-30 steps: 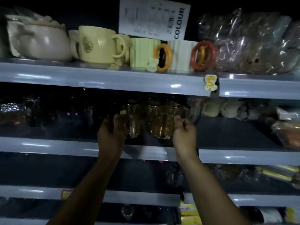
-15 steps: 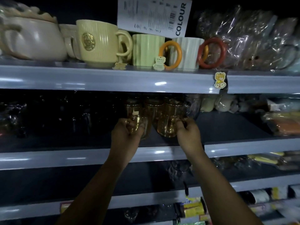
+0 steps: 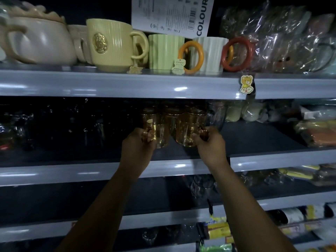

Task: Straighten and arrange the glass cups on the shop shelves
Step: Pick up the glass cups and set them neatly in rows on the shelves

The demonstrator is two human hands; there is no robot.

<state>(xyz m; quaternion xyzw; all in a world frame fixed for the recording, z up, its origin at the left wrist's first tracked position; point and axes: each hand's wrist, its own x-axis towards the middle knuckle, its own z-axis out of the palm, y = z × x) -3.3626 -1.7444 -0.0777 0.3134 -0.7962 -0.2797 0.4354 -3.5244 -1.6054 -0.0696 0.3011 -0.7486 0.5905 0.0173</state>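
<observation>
Since a second earlier, both hands had closed from straight fingers into grips on cup handles. On the grey metal middle shelf (image 3: 91,171), beneath the upper shelf (image 3: 109,84) of ceramic mugs (image 3: 112,46), the left hand (image 3: 138,146) curled round the handle of the left amber glass cup (image 3: 160,131). The right hand (image 3: 211,144) pinched the handle of the right amber glass cup (image 3: 185,131). These cups stood side by side near the front edge. Smallest was the bear sticker (image 3: 246,84) on the upper shelf's edge.

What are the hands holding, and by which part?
The left hand pinches the left amber cup by its handle; right hand pinches the right amber cup by its handle.
</observation>
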